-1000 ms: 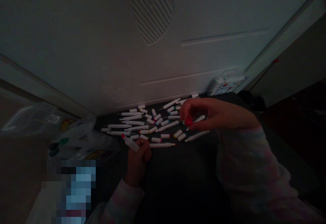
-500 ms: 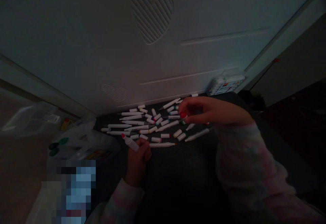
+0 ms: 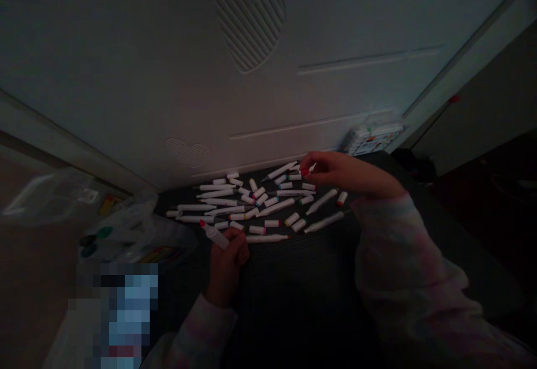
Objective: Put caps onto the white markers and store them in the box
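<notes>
My left hand is closed around a white marker, whose bare red tip points up and to the left. Pinched between the thumb and fingers of my right hand is a marker cap with a red end, held over the far side of the dark surface. Beneath and between both hands lie several uncapped white markers and loose white caps with coloured bands. Another white marker lies right beside my left hand.
A pale door panel with raised hearts rises behind the surface. At the back right stands a clear packed case. A clear plastic bag with things inside is on the left. The room is dim.
My right hand has moved slightly away from me and up with the red-ended cap, uncovering caps and a marker below it. My left hand has stayed put with its marker.
</notes>
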`<state>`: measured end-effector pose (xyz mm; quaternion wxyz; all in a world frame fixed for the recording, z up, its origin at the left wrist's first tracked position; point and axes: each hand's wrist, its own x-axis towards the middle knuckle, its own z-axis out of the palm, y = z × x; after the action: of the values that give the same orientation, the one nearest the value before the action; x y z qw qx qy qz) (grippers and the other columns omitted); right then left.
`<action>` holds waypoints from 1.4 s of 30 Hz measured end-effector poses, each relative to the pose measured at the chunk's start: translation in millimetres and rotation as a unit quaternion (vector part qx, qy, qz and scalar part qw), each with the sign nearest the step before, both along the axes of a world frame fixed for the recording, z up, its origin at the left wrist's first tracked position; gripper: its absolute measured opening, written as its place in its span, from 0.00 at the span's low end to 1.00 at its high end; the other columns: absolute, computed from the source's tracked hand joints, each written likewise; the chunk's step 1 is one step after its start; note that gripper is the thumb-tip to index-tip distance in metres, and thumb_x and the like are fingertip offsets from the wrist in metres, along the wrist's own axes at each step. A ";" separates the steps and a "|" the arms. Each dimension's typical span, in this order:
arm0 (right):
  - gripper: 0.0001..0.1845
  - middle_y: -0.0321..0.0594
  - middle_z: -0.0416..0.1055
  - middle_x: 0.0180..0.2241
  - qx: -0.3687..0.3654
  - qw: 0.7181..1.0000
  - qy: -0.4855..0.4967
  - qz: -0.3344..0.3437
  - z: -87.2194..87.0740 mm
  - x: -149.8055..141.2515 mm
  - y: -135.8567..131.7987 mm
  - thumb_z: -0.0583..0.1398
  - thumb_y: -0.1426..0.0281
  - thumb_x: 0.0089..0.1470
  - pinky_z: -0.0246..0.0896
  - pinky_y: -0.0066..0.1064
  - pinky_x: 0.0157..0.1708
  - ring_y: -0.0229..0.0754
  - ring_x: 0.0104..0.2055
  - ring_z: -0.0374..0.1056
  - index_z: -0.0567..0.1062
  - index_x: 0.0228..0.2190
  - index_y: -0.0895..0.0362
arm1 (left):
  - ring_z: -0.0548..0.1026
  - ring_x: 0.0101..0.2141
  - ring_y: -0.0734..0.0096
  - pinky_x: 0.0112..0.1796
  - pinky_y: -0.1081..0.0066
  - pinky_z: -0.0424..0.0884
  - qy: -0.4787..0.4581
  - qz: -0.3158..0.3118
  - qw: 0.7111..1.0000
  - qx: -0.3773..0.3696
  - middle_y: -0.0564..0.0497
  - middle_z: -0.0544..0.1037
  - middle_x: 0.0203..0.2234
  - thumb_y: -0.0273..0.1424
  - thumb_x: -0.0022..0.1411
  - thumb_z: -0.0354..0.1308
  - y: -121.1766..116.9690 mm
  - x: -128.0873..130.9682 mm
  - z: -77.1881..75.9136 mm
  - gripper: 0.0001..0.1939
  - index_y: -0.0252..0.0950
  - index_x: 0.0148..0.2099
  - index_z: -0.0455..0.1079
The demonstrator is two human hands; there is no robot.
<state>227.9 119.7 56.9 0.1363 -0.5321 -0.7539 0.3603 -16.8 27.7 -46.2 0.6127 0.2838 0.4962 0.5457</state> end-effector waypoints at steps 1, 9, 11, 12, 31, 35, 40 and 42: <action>0.07 0.33 0.67 0.26 0.006 1.000 -0.021 -0.014 -2.7 1.4 2.5 0.55 0.69 0.51 0.56 0.25 0.26 0.35 0.26 0.63 0.68 0.35 0.56 | 0.52 0.12 0.85 0.15 0.80 0.47 0.000 0.000 1.000 0.000 0.63 0.54 0.08 0.32 0.45 0.60 -0.1 -0.2 -0.2 0.12 0.35 0.20 0.60; 0.06 0.39 0.69 0.28 0.035 0.990 -0.098 -0.094 -25.3 24.3 19.7 0.56 0.72 0.47 0.56 0.28 0.29 0.39 0.28 0.64 0.69 0.31 0.57 | 0.52 0.12 0.85 0.15 0.79 0.48 0.004 -0.004 1.000 0.005 0.62 0.54 0.09 0.31 0.47 0.59 -1.4 0.0 0.0 0.12 0.35 0.20 0.59; 0.06 0.38 0.69 0.27 0.036 0.990 -0.100 -0.092 -27.7 27.1 21.2 0.57 0.72 0.47 0.56 0.28 0.28 0.38 0.28 0.64 0.70 0.32 0.57 | 0.53 0.12 0.84 0.15 0.79 0.48 0.007 -0.005 1.000 0.004 0.62 0.55 0.09 0.31 0.46 0.59 -1.2 0.1 0.3 0.12 0.35 0.19 0.59; 0.07 0.37 0.68 0.27 0.036 0.990 -0.100 -0.090 -28.4 27.2 21.4 0.57 0.72 0.46 0.55 0.28 0.28 0.38 0.28 0.64 0.70 0.32 0.57 | 0.53 0.12 0.84 0.15 0.79 0.48 0.008 -0.005 1.000 0.003 0.62 0.55 0.08 0.31 0.46 0.59 -1.1 0.1 0.5 0.12 0.35 0.19 0.59; 0.14 0.47 0.73 0.37 0.101 0.960 -0.125 -0.228 -51.8 27.4 33.8 0.55 0.71 0.53 0.62 0.33 0.37 0.43 0.36 0.69 0.70 0.42 0.62 | 0.52 0.12 0.84 0.15 0.79 0.47 0.024 -0.006 1.000 0.005 0.62 0.55 0.09 0.33 0.46 0.59 -0.8 1.3 2.0 0.13 0.35 0.19 0.58; 0.14 0.43 0.70 0.41 0.112 0.953 -0.143 -0.241 -59.6 18.0 37.7 0.55 0.66 0.57 0.65 0.39 0.40 0.41 0.39 0.68 0.69 0.43 0.60 | 0.52 0.12 0.84 0.16 0.78 0.47 0.028 -0.010 1.000 0.006 0.61 0.55 0.09 0.33 0.46 0.59 -1.0 0.7 1.8 0.13 0.35 0.19 0.58; 0.15 0.43 0.68 0.45 0.101 0.956 -0.157 -0.224 -68.5 10.7 40.6 0.55 0.66 0.57 0.66 0.40 0.40 0.42 0.42 0.68 0.68 0.45 0.59 | 0.52 0.13 0.84 0.16 0.78 0.48 0.029 -0.011 1.000 0.006 0.62 0.55 0.09 0.33 0.46 0.59 -0.5 -0.9 -0.1 0.13 0.35 0.20 0.58; 0.16 0.43 0.68 0.45 0.094 0.959 -0.161 -0.214 -69.9 10.5 41.0 0.56 0.66 0.57 0.65 0.40 0.41 0.42 0.42 0.67 0.68 0.45 0.59 | 0.53 0.13 0.84 0.16 0.78 0.48 0.028 -0.012 1.000 0.006 0.62 0.55 0.09 0.33 0.46 0.59 0.0 -1.2 -1.0 0.13 0.35 0.20 0.58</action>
<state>238.4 160.6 -13.0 0.1367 -0.7170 -0.6647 0.1593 -18.0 27.8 -47.3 0.6030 0.3088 0.5067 0.5333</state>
